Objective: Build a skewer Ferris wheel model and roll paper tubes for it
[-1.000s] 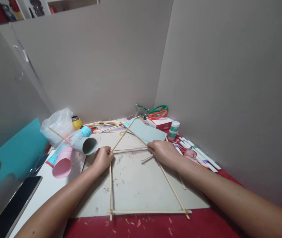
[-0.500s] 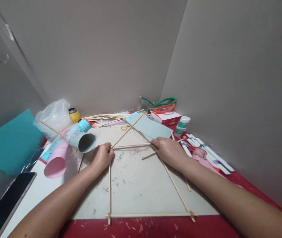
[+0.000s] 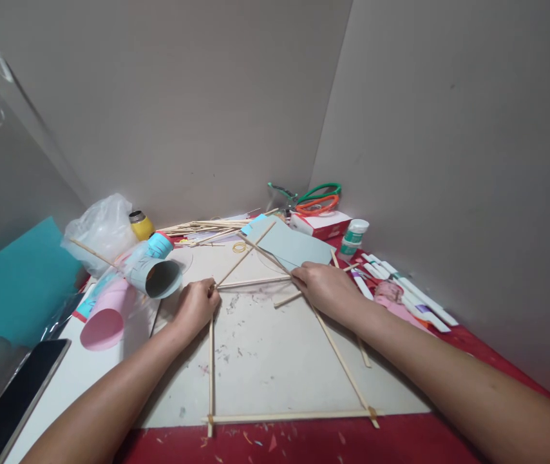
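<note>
A frame of thin wooden sticks [image 3: 289,417] lies over a pale board [image 3: 265,361], its two near corners bound with brownish bands. My left hand [image 3: 198,304] is closed on the frame's left joint, where the upright, the crossbar and a slanting stick meet. At the right joint, my right hand [image 3: 326,290] pinches the sticks, fingertips on the end of the crossbar [image 3: 256,281]. Two slanting sticks cross beyond the crossbar. Another stick [image 3: 287,300] pokes out beneath my right hand. Both joints are partly hidden by my fingers.
Rolled paper tubes [image 3: 105,322], a plastic bag [image 3: 98,225] and a yellow jar [image 3: 140,224] stand left. Spare sticks [image 3: 202,227], rubber bands [image 3: 239,247] and grey-blue paper [image 3: 299,245] lie behind. Scissors [image 3: 318,200], small tubs [image 3: 353,237] and white markers [image 3: 420,299] are right; a dark phone-like slab [image 3: 18,399] lies left.
The view has shifted slightly. Both hands keep their hold on the frame's two joints, and the sticks stay in the same arrangement.
</note>
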Demonstrator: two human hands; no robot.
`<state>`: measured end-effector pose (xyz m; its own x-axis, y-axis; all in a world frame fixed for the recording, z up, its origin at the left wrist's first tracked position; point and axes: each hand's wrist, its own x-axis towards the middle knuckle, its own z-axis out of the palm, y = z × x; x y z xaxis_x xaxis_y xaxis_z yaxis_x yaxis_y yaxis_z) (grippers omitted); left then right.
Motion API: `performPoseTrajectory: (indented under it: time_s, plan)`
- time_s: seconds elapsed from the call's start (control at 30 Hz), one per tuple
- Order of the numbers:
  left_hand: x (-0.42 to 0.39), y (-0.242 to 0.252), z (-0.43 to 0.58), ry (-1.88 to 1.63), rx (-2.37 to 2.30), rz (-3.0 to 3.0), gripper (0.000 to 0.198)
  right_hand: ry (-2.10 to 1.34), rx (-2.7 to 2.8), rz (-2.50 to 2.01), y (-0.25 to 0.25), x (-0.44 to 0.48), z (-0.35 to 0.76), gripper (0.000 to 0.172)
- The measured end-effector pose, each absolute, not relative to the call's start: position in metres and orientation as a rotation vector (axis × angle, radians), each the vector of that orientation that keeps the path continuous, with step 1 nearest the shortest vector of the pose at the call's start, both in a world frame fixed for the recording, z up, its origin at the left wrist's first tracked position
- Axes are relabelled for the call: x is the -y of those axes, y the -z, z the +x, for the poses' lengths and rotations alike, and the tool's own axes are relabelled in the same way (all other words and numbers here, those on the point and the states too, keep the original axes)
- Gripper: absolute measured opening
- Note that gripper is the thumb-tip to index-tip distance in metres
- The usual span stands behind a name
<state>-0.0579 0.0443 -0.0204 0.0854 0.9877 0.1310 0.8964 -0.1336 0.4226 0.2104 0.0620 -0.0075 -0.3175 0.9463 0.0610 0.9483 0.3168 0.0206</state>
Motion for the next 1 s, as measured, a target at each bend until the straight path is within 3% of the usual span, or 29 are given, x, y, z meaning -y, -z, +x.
performPoseTrajectory:
  time_s: [0.87, 1.0]
  plan:
    - [-0.0372, 0.0159, -0.0571, -0.543, -1.951, 2.09, 0.015, 0.134, 2.487, -1.799, 0.0158, -0.0625, 0.2109, 0.028]
    - [-0.0395, 0.0228, -0.0613, -0.691, -1.947, 2.016, 0.042, 0.166, 2.462, -1.787, 0.0173, -0.0635, 0.2133, 0.029]
